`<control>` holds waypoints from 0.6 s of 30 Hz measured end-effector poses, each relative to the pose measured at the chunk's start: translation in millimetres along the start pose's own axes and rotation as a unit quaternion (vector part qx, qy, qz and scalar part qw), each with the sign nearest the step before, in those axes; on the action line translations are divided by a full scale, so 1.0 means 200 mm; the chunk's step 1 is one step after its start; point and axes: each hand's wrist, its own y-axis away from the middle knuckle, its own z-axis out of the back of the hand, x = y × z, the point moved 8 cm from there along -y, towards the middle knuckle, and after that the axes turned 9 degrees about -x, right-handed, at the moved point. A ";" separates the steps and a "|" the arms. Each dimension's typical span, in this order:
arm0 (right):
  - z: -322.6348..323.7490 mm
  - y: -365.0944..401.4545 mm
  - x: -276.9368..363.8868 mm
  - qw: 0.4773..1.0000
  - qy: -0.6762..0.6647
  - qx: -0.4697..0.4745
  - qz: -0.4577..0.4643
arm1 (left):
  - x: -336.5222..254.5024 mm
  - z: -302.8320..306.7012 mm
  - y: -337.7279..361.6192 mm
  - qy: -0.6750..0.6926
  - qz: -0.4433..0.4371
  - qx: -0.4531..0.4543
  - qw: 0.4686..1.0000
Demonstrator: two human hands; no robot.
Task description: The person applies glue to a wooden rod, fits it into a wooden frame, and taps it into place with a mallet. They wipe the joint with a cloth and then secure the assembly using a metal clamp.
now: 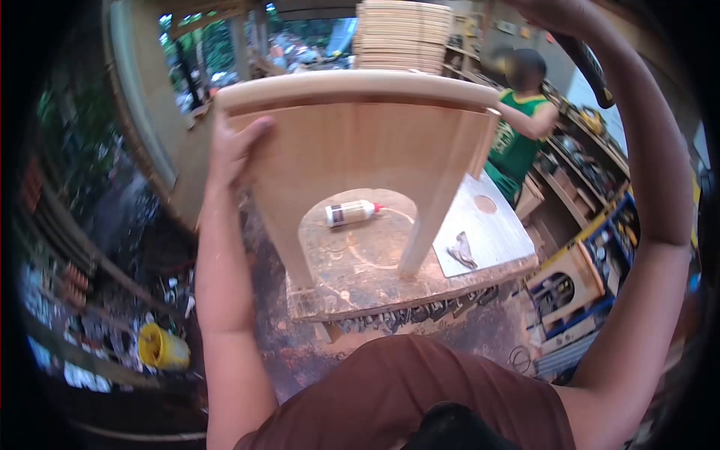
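Note:
A pale wooden stool-like piece stands on the worn workbench, with a rounded top edge and an arched cut-out between two legs. My left hand grips its upper left side, thumb on the near face and the other fingers hidden behind. My right hand is raised at the top right edge, apart from the wood, closed around what looks like a hammer. Only its dark handle shows; the head is out of view. Through the arch, a white glue bottle with a red tip lies on its side.
A pale board with a crumpled rag lies at the bench's right. Another person in green stands behind it. Stacked wooden pieces rise at the back. A yellow bucket sits lower left; tool shelves line the right.

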 end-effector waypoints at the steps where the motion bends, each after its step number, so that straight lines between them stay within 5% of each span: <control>1: 0.03 -0.06 -0.19 0.998 0.037 -0.039 0.038 | -0.01 0.00 0.00 -0.021 -0.025 -0.007 0.999; 3: 0.08 0.07 -0.28 0.999 0.021 -0.024 -0.017 | 0.02 0.02 0.01 -0.018 -0.001 -0.025 1.000; 5: -0.11 0.15 -0.34 0.982 0.097 0.068 0.147 | 0.01 0.02 0.01 -0.042 -0.012 -0.014 0.999; 7: -0.24 0.38 -0.35 0.958 0.071 0.234 0.148 | 0.03 -0.02 0.00 -0.068 -0.020 0.004 0.997; 9: -0.28 0.41 -0.39 0.957 0.068 0.271 0.075 | 0.09 0.00 -0.02 -0.087 -0.021 0.000 0.996; 15: -0.24 0.36 -0.57 0.964 0.078 0.215 0.134 | 0.10 0.04 -0.02 -0.088 -0.035 -0.005 0.995; 18: -0.12 0.44 -0.71 0.970 0.054 0.221 0.084 | 0.02 -0.01 0.04 -0.105 -0.049 -0.006 0.993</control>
